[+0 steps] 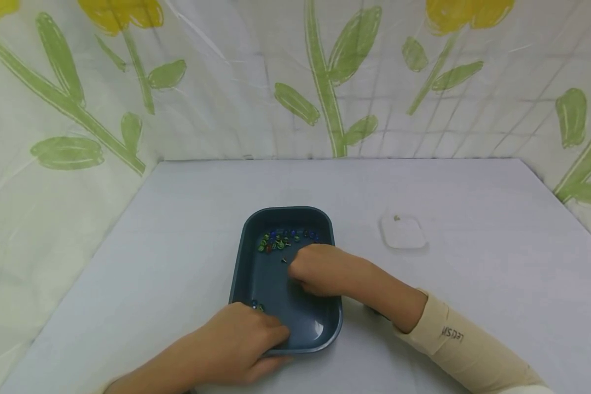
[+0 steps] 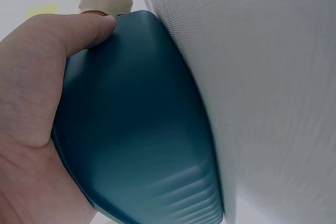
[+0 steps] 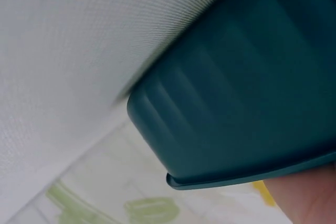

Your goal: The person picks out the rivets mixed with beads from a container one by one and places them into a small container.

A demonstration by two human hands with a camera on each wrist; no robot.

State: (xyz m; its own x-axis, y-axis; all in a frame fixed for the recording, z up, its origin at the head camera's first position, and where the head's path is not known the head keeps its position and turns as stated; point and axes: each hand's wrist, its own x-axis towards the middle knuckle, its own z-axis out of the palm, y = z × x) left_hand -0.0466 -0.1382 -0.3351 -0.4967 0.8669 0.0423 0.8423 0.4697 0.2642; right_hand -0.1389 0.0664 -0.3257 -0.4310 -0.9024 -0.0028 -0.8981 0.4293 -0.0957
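The left hand grips the near end of the tray on the counter. Most marbles lie forward-left of the right hand; whether its fingers hold anything cannot be determined.

In the head view, the right hand hides its fingertips and part of the blue tray.
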